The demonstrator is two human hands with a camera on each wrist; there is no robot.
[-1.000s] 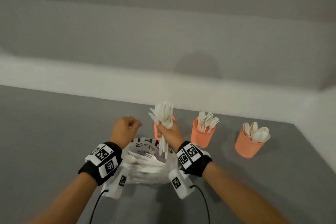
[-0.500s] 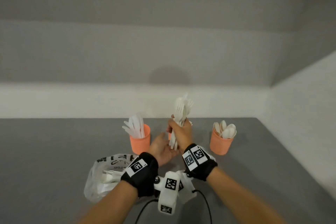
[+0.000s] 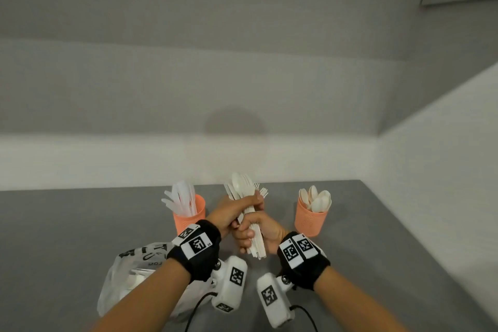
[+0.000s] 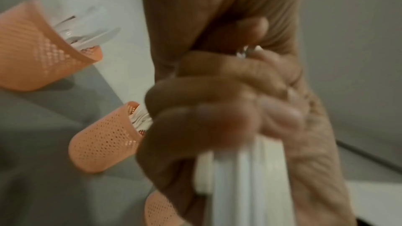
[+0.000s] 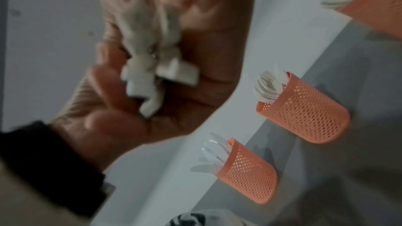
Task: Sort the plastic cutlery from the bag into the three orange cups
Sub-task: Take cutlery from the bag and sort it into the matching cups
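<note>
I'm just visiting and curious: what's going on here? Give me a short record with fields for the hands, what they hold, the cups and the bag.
left hand: grips the upper part of the cutlery bundle
right hand: grips the bundle's handles lower down
cutlery bundle: white spoons and forks, held upright above the table
left cup: orange, holds knives
middle cup: orange, hidden behind the hands in the head view
right cup: orange, holds spoons
bag: clear plastic, on the grey table, cutlery still inside
</note>
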